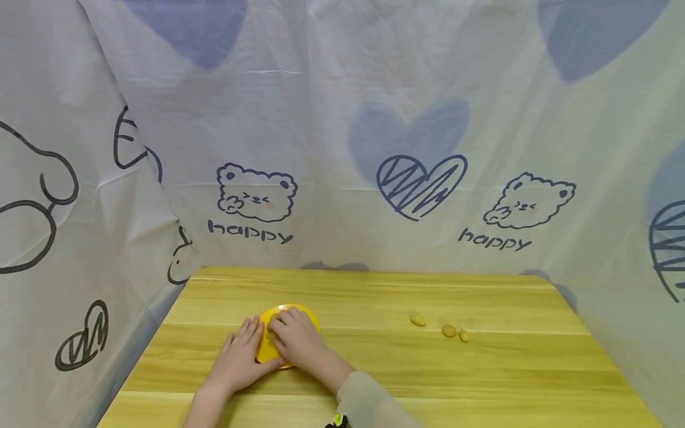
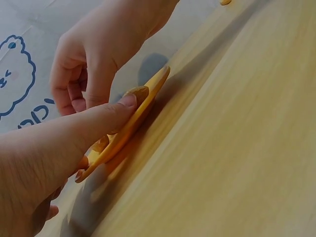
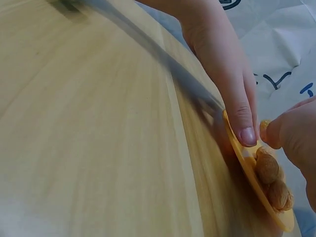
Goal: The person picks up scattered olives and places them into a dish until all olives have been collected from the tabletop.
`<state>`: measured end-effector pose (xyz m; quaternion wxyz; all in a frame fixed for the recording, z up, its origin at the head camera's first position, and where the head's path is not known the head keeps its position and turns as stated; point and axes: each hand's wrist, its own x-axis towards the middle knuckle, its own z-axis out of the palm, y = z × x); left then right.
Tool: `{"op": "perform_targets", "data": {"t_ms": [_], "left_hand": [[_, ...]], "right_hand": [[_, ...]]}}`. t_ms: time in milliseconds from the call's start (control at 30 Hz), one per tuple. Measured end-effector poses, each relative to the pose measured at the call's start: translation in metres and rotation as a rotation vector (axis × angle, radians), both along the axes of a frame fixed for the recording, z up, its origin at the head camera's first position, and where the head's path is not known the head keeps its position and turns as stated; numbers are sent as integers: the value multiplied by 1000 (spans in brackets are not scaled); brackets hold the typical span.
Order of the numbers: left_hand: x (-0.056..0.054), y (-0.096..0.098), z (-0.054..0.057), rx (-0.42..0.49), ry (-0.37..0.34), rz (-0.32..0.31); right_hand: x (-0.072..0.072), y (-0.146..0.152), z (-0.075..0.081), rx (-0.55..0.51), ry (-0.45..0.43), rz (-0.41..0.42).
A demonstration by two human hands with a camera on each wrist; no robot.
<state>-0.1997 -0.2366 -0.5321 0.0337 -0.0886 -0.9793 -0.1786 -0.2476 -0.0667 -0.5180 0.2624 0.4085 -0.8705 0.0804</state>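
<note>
A yellow plate [image 1: 272, 352] lies on the table with several tan, wrinkled peanuts [image 3: 267, 169] on it, which look unshelled. My left hand [image 1: 235, 359] rests along its left and near edge, fingers and thumb stretched out. In the left wrist view that thumb presses on the rim, beside a peanut [image 2: 139, 92]. From the right, my right hand [image 1: 299, 340] reaches over the plate with bent fingers. Its fingertips pinch a small orange-tan peanut [image 3: 264, 130] in the right wrist view, close above the others.
Three loose peanuts lie on the wooden table [image 1: 374, 380], right of the plate: one farther left [image 1: 418, 321], two side by side, a rounder peanut [image 1: 448, 331] and a smaller peanut [image 1: 464, 336]. A printed white cloth [image 1: 332, 148] hangs behind the table and at both sides.
</note>
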Motion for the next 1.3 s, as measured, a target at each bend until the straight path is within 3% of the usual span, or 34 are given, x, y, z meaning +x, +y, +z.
{"op": "perform_targets", "data": {"t_ms": [567, 1300], "left_hand": [[-1, 1, -3, -7, 9, -3], [-1, -1, 0, -7, -33, -4]], "right_hand": [[-12, -6, -5, 54, -59, -32], [-13, -2, -9, -46, -60, -4]]}}
